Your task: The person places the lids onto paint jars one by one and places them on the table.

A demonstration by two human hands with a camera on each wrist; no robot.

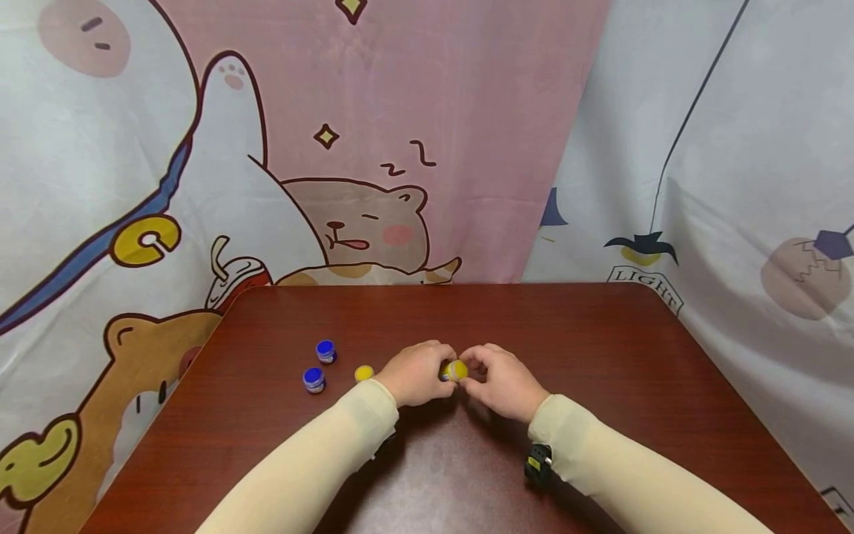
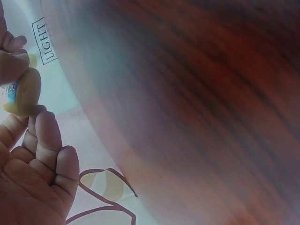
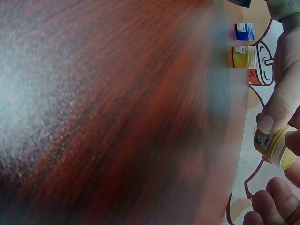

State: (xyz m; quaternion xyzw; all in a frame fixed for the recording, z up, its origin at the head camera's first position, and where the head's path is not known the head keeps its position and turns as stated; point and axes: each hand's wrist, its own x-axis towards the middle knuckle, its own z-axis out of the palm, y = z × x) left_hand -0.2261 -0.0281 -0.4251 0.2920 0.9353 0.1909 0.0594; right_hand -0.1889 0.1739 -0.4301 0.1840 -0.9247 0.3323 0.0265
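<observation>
My left hand [image 1: 416,373] holds a small yellow jar [image 1: 454,371] near the middle of the table, thumb on one side and fingers on the other. The jar is tilted, its yellow lid end towards my right hand [image 1: 505,382]. In the right wrist view, the left thumb presses on the labelled side of the jar [image 3: 266,143]. Right-hand fingertips pinch the ridged lid end, the other fingers curled below it. Part of the jar [image 2: 28,91] shows between fingers at the left edge of the left wrist view.
Beside my left wrist stands a second yellow jar [image 1: 364,373], partly hidden by the hand. Further left are two blue jars, one [image 1: 326,351] behind the other [image 1: 314,380]. The brown table [image 1: 567,319] ends at a printed curtain [image 1: 494,148].
</observation>
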